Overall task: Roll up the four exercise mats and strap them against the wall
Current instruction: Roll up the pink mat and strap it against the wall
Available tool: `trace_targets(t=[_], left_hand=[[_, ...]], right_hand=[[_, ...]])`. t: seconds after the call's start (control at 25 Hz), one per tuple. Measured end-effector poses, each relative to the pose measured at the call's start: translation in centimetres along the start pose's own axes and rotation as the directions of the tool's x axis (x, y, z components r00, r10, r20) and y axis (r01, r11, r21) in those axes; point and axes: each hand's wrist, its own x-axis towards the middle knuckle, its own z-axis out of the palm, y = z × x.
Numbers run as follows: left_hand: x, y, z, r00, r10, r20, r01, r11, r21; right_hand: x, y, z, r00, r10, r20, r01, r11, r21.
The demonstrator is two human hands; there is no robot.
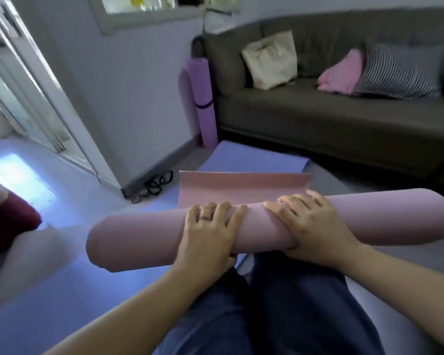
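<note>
Pale living-room floor [69,201], person kneeling on it; left hand [208,237] fingers [217,211] close together, bent over the crest of the pink mat [144,234], thumb tucked on the near side, ring [205,218] on one finger; right hand [315,226] fingers [274,208] slightly spread, also draped over the crest, thumb under the near side; both hands wrap the roll near its middle, just beside each other, not touching. Roll sits just ahead of the knees; long axis runs left-right, left end nearer the person, right end a bit farther; short unrolled tail [241,185] lies flat past the roll, pointing away toward the sofa [344,119]. Tail overlaps a blue mat [241,157] spread flat on the floor, its far end near the sofa base. Purple mat [203,98] already rolled, standing upright against the wall [139,98] at the sofa's left end, dark band [204,105] around its middle. Black straps [159,184] in a loose heap at the foot of the wall, left of the tail.
</note>
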Motion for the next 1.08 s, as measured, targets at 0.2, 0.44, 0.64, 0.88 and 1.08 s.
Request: trace_targets(t=[0.2,0.44,0.64,0.88,1.08], left_hand=[[-1.6,0.3,0.3,0.998,0.022,0.052,-0.023,0.999,0.029],[-2.6,0.1,0.0,0.981,0.128,0.149,-0.130,0.992,0.003],[0.8,-1.5,-0.3,0.872,0.129,0.472,-0.016,0.972,-0.236],[7.3,-5.6,1.5,0.467,0.218,0.857,0.350,0.845,-0.405],[5.5,-3.9,0.0,0.760,0.157,0.631,0.021,0.964,-0.266]], right_hand=[[-1.0,-1.3,-0.4,0.989,0.031,0.145,-0.037,0.999,0.040],[-1.9,-3.0,-2.8,0.926,-0.001,0.376,-0.033,0.996,0.085],[-0.6,-3.4,-2.9,0.901,-0.068,0.428,0.018,0.993,0.120],[5.4,-1.5,-0.2,0.808,-0.068,0.585,-0.077,0.973,0.219],[7.3,-0.5,-1.4,0.821,-0.131,0.556,0.030,0.982,0.186]])
